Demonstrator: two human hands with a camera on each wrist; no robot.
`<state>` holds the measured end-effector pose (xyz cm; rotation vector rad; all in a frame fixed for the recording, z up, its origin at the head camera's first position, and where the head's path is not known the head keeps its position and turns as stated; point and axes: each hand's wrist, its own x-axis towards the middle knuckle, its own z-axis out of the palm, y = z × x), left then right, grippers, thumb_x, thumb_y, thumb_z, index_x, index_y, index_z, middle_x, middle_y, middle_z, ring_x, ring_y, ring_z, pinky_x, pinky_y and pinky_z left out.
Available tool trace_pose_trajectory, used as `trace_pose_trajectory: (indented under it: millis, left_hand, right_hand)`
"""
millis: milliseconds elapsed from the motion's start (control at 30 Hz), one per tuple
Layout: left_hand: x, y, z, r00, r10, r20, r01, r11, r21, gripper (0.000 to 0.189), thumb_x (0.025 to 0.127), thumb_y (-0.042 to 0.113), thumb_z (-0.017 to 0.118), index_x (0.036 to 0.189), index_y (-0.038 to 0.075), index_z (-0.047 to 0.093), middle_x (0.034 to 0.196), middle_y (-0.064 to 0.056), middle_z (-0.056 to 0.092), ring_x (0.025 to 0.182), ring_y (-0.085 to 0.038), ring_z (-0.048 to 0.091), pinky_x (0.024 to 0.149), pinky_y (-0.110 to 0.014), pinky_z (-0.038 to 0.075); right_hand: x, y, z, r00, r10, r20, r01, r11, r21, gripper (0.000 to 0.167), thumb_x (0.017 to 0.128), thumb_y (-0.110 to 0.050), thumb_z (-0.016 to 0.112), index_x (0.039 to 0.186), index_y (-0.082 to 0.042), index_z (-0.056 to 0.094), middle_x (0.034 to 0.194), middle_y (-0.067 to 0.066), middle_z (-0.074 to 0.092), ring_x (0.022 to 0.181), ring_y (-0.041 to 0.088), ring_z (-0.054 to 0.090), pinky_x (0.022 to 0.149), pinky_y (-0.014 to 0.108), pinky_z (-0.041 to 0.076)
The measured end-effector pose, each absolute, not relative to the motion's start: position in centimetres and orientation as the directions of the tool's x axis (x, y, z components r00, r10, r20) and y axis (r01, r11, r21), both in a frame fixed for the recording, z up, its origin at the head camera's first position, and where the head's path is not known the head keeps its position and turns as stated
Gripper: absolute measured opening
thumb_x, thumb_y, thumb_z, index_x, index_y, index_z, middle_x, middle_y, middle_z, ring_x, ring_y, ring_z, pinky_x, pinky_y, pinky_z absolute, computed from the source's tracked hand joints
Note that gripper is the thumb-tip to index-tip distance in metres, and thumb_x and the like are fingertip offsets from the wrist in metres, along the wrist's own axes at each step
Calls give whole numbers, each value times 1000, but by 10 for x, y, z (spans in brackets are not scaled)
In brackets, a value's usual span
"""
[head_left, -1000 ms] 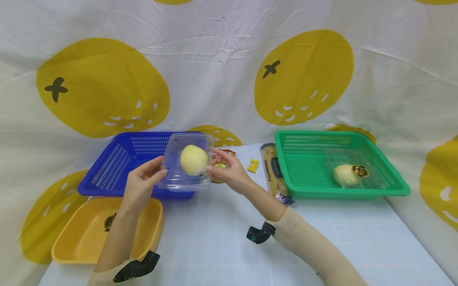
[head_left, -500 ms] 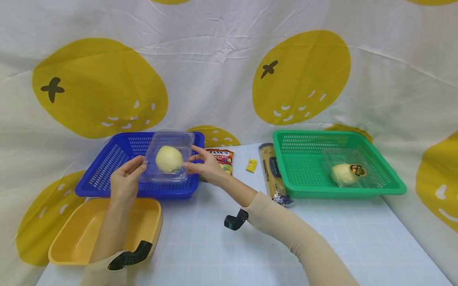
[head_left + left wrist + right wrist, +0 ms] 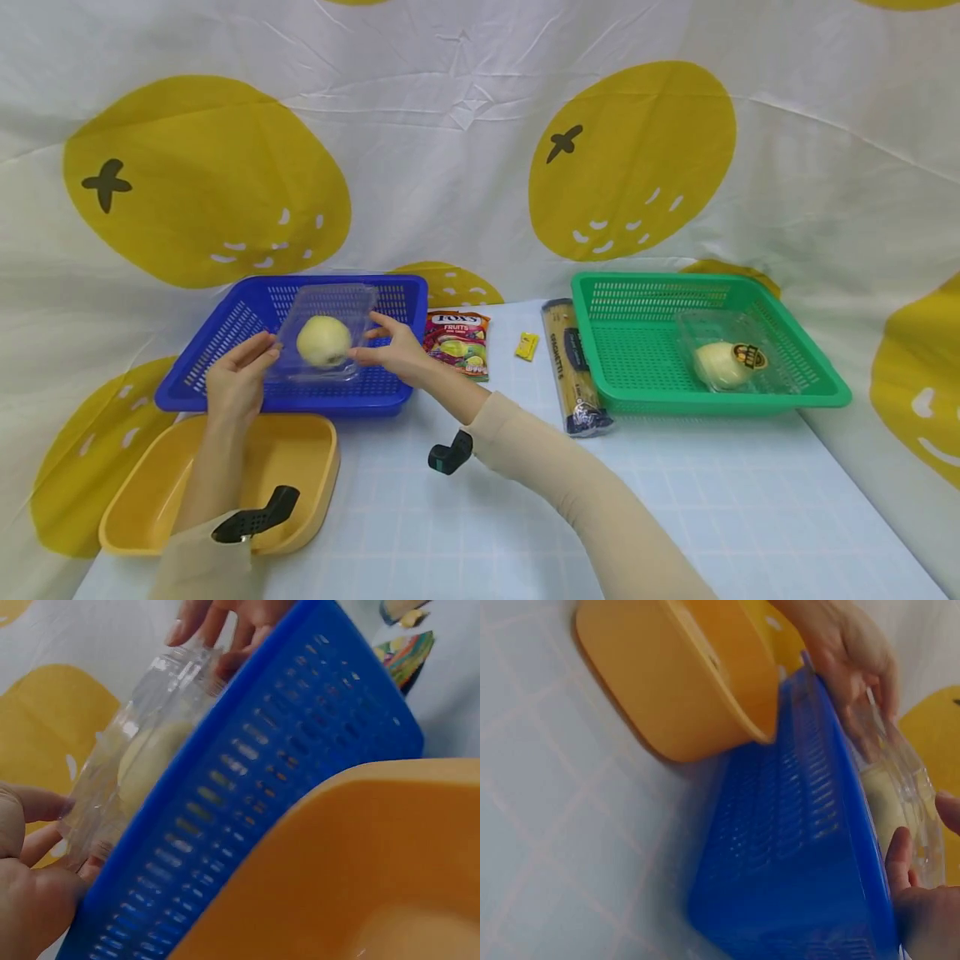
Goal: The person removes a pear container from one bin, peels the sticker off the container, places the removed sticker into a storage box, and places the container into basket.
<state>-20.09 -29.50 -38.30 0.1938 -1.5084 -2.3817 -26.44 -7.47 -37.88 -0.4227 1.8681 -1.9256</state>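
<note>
A clear plastic clamshell box [image 3: 337,298] with a round, pale yellow fruit or bulb [image 3: 324,340] inside is held over the blue basket [image 3: 292,408]. At its left side my left hand [image 3: 238,379] pinches the edge between thumb and fingers. My right hand [image 3: 399,354] grips the opposite side the same way. In the left wrist view, the blue basket's wall hides the lower part of the box [image 3: 150,697]. From the right wrist, the box [image 3: 911,776] shows at the basket's rim, with fingers of both hands on it.
A yellow tub [image 3: 300,533] stands in front of the blue basket, under my left forearm. Right of it lie a candy bag [image 3: 457,343], a small yellow packet [image 3: 527,347] and a spaghetti pack [image 3: 573,367]. A green basket [image 3: 720,406] holds another clear box [image 3: 772,358].
Both hands have carried the box left and slightly down, from the blue basket's right side to over its middle. The candy bag behind the right hand has come into full view.
</note>
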Motion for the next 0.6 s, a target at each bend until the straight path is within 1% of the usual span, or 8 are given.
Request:
trace_pose_trajectory:
  millis: [133,233,333,367,433,467,533,600]
  left_hand:
    - [-202,-313,-385,-965,-258,57,129,-275,953,28,85,-7,63,96,18,71,92,7,69,82,-2,66,74,-11,49]
    - [-202,-326,-385,-979,-205,13,45,-155,987,33,86,2,66,117,14,64,98,12,65,86,3,63,76,-9,48]
    - [-203,-337,-385,-983,-173,-57,-53,-27,998,56,86,11,68,138,9,46,104,16,58,89,8,59,94,-16,42]
    - [-204,-341,-385,-983,-164,-77,-79,9,997,63,86,13,68,142,6,40,106,16,55,89,9,58,100,-20,37]
    - [-206,-347,-385,-982,-156,-109,-126,103,987,68,88,18,67,145,5,34,111,15,52,90,11,55,106,-29,30]
    - [-208,-350,-384,-981,-157,-115,-141,166,976,68,89,21,66,146,5,32,114,14,50,90,12,54,107,-30,29]
    - [-211,-354,-384,-980,-160,-122,-162,268,950,68,90,25,64,146,3,31,118,12,49,89,13,51,103,-24,37]
    - [-213,-359,-383,-980,-157,-123,-170,328,929,68,91,25,62,146,1,29,118,12,48,88,13,49,90,-17,45]
  right_hand:
    - [-265,-84,-378,-844,-526,-108,118,14,-993,76,85,-4,67,148,-8,26,134,14,46,100,32,64,83,32,53]
    - [-267,-89,-379,-828,-546,-126,140,17,-990,74,86,-2,65,148,-6,26,137,15,44,103,32,63,85,35,53]
    - [-268,-95,-381,-814,-560,-153,174,16,-985,71,87,-1,64,147,-4,27,138,15,43,105,32,61,88,38,51]
    - [-269,-97,-382,-809,-566,-160,191,5,-982,71,87,0,64,147,-3,27,139,15,42,106,32,61,89,39,50]
    - [-270,-102,-385,-799,-575,-175,219,-7,-976,70,87,1,63,147,-2,27,140,15,41,109,33,59,91,40,49]
    - [-270,-104,-386,-794,-580,-181,232,-14,-973,70,87,1,63,147,-2,26,141,15,41,110,33,58,92,40,49]
    - [-271,-109,-388,-785,-589,-193,266,-39,-963,69,88,1,62,147,-2,26,142,15,39,112,34,57,93,41,47]
    - [-271,-113,-388,-781,-591,-203,293,-59,-954,69,89,1,61,147,-3,26,143,15,38,113,34,56,95,42,46]
